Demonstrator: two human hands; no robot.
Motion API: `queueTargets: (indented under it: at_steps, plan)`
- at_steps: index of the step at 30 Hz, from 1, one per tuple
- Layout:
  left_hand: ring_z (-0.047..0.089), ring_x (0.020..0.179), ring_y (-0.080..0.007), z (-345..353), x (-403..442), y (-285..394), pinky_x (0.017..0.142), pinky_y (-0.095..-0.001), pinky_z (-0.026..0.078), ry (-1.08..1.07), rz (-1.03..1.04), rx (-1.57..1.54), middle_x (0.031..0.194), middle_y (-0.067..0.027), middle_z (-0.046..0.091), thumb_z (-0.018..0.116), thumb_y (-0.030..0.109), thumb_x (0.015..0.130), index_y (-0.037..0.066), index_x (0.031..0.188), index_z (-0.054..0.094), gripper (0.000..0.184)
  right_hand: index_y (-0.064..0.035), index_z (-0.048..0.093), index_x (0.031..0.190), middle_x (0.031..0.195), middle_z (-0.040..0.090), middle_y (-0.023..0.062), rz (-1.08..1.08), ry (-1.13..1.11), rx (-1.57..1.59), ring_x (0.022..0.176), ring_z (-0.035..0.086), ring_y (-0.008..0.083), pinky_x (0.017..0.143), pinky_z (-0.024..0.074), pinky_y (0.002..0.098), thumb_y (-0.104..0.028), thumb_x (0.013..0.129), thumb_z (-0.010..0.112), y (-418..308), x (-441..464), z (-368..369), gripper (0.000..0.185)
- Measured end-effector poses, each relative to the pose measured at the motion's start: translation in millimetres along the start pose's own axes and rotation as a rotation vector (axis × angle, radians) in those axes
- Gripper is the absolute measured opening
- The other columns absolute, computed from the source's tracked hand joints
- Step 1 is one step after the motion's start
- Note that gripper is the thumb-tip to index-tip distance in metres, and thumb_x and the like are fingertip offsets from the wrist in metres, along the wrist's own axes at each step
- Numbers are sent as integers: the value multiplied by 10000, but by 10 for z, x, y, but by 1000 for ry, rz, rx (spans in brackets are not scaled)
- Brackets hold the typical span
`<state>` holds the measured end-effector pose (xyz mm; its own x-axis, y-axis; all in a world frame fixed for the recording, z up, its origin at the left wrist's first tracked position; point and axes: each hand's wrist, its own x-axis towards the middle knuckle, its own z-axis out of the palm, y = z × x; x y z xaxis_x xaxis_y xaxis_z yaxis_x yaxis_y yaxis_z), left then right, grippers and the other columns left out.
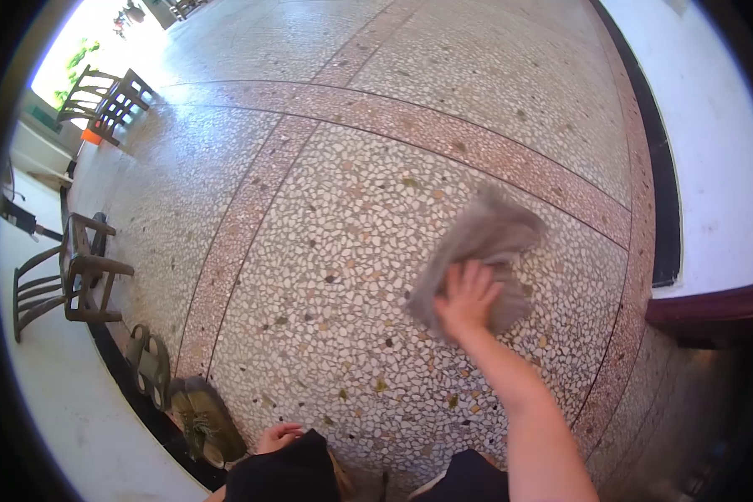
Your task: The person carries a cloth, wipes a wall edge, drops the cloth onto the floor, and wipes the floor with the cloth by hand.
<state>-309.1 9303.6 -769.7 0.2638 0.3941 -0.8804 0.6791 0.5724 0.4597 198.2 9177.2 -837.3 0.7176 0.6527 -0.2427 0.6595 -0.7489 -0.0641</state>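
Observation:
My right hand (pixel 468 301) lies flat on a greyish-brown cloth (pixel 498 217), its fingers spread and pressing the cloth to the speckled stone floor (pixel 335 226). The cloth is crumpled and blurred by motion. Its folds reach out ahead of my fingers and to both sides. Low in the view, my left hand (pixel 280 437) rests beside my dark-clad knee (pixel 284 468). Its fingers are loosely stretched with nothing seen in them, and part of that hand is hidden behind the knee.
Dark shoes (pixel 202 418) and sandals (pixel 148 364) stand along the left wall, near a wooden chair (pixel 84 268). Another chair (pixel 105 105) is farther back by the bright doorway. On the right are a white wall (pixel 703 125) and a dark red ledge (pixel 707 309).

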Motion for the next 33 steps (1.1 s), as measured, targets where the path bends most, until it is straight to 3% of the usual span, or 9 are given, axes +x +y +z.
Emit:
queueTargets:
  at_steps: [2, 7, 10, 13, 17, 19, 24, 26, 33]
  plan:
    - [691, 977, -211, 206, -49, 113, 850, -319, 561, 7, 3, -98, 1063, -109, 692, 557, 25, 937, -27, 1227, 605, 298, -183, 242, 1566, 1640, 102, 192, -262, -26, 76, 1495, -5, 466, 1121, -30, 718, -549, 913, 480, -811, -60, 22, 786]
    - [694, 974, -217, 322, -41, 23, 854, -333, 568, 22, -18, -322, 1067, -113, 686, 532, 24, 940, 6, 1221, 611, 293, -267, 262, 1561, 1653, 113, 119, -941, -205, 117, 1512, 8, 418, 1135, 36, 709, -590, 894, 531, -2461, -987, 469, 788]
    - [693, 948, -206, 256, -13, -49, 840, -320, 568, -17, -13, -300, 1061, -106, 688, 519, 20, 939, 25, 1219, 615, 297, -292, 343, 1523, 1635, 215, 68, -1189, -208, 193, 1518, 79, 365, 1157, 61, 669, -597, 870, 570, -2751, -1326, 632, 756]
    - [690, 917, -193, 238, 25, -140, 823, -311, 564, 29, -33, -306, 1055, -91, 689, 505, 9, 937, 24, 1199, 620, 287, -289, 415, 1477, 1601, 302, 43, -1197, -270, 189, 1509, 151, 331, 1174, 100, 631, -592, 865, 574, -2605, -716, 373, 701]
    - [683, 893, -183, 313, -7, -18, 783, -309, 559, 44, -18, -244, 1034, -96, 684, 474, -7, 935, -6, 1164, 621, 272, -262, 556, 1368, 1520, 425, 44, -708, 101, 242, 1457, 264, 323, 1182, 156, 562, -525, 829, 628, -1702, 407, -27, 604]
    - [682, 896, -183, 314, -24, 14, 780, -308, 560, 77, -45, -321, 1029, -96, 682, 471, -7, 935, -9, 1159, 622, 270, -232, 572, 1318, 1465, 447, 50, -302, 253, 186, 1399, 315, 302, 1151, 194, 566, -483, 790, 700, -1054, 571, -217, 598]
    - [679, 907, -185, 237, 50, 11, 775, -312, 564, 193, -120, -418, 1027, -96, 678, 457, -13, 927, -17, 1141, 629, 274, -275, 284, 1552, 1625, 232, 56, 572, 198, -162, 1475, 222, 316, 1107, 245, 635, -624, 939, 457, 184, 232, 184, 725]
    - [678, 905, -179, 168, 101, -13, 779, -310, 562, 268, 20, -440, 1024, -97, 683, 456, -16, 917, -15, 1128, 637, 278, -285, 256, 1564, 1639, 199, 51, 818, 125, -148, 1490, 199, 318, 1100, 240, 667, -648, 971, 367, 472, 66, 240, 704]
    - [671, 930, -174, -34, 415, -417, 817, -301, 548, 492, 288, -326, 1080, -94, 670, 479, -28, 884, -19, 1149, 619, 300, -285, 57, 1595, 1664, 38, 102, 865, -69, -103, 1493, 99, 445, 1085, 188, 731, -613, 1007, 284, 133, 280, 345, 711]
